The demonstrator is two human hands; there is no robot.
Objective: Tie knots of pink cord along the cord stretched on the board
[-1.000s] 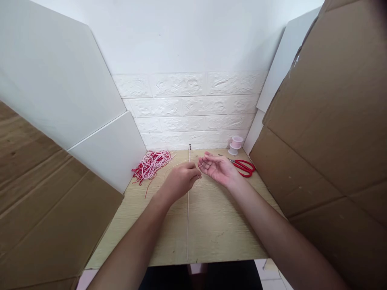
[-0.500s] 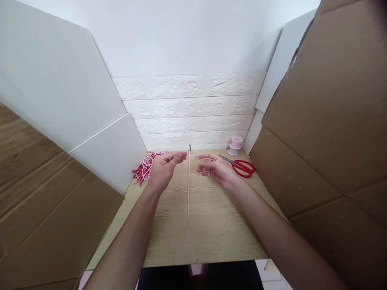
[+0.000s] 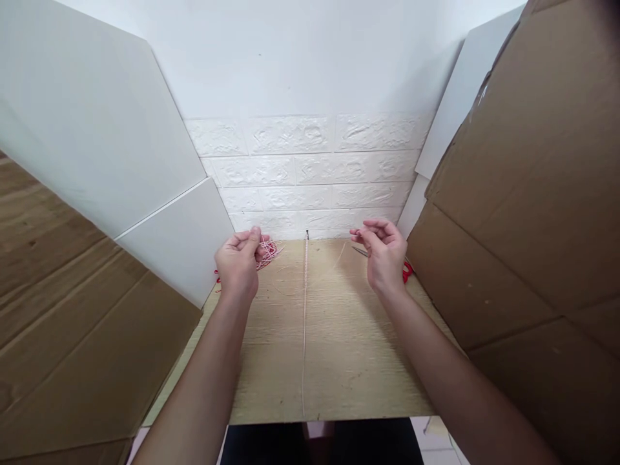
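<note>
A left hand (image 3: 242,258), thumb and fingers pressed together apparently on a fine end, is raised before a red-and-pink cord bundle (image 3: 268,254). Beside it, a pale strand (image 3: 283,294) loops over the desk (image 3: 358,368). At center, a pale cord (image 3: 304,342) runs from a dark hook (image 3: 307,232) at the wall to the near edge. Farther right, a thin thread (image 3: 340,254) rises toward the right hand (image 3: 375,242), its fingertips seemingly pinching it, with scissors (image 3: 407,271) partly hidden behind. The work looks partway along: the cord's upper stretch appears knotted, the longer lower stretch plain. Half a second earlier, the left hand was closer to the cord, and the right hand, fingers parted, left the scissors and the stacked spools in view; now the spools are hidden.
</note>
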